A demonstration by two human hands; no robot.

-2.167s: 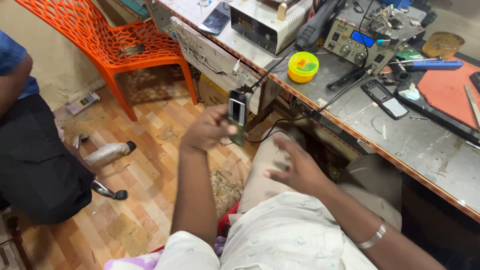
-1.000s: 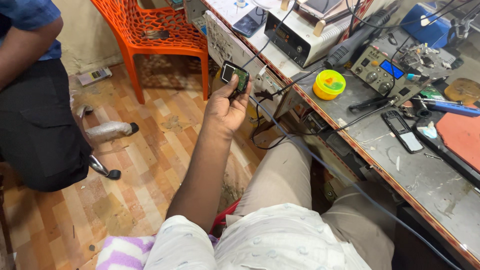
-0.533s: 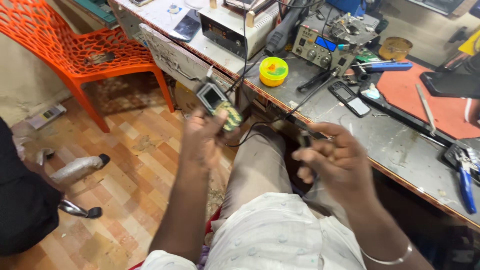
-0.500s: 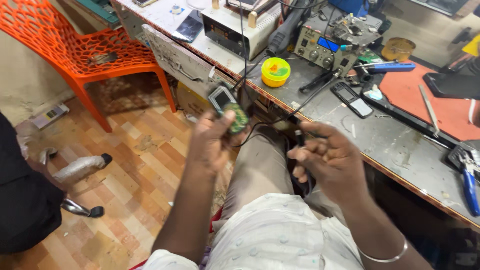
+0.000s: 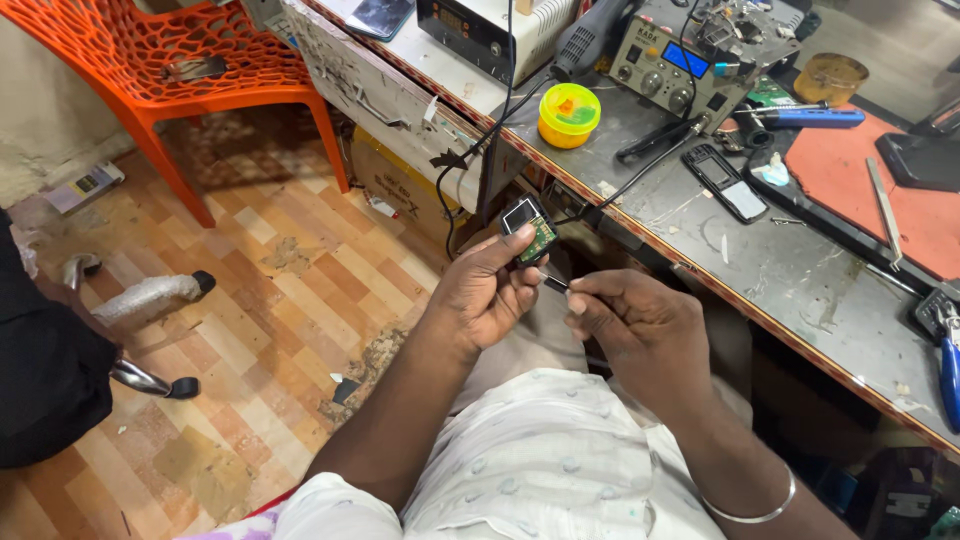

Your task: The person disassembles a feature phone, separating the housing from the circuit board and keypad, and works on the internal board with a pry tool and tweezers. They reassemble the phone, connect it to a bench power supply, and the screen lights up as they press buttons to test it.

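My left hand (image 5: pixel 485 295) holds a small opened phone (image 5: pixel 528 229) with a green circuit board and a little screen showing, above my lap. Close beside it, my right hand (image 5: pixel 637 325) pinches a thin dark tool (image 5: pixel 556 284) whose tip points at the lower end of the phone. A black cable runs from the hands up to the bench.
A grey workbench (image 5: pixel 760 270) stands to the right with a yellow tub (image 5: pixel 568 114), a soldering station (image 5: pixel 678 62), a dark phone (image 5: pixel 724 182), a red mat (image 5: pixel 860 190) and blue pliers (image 5: pixel 948 365). An orange chair (image 5: pixel 190 70) and another person's dark clothing (image 5: pixel 40 380) are on the left.
My left hand lowered the phone from arm's length toward my lap. My right hand came in with the thin tool and now sits right beside the phone.
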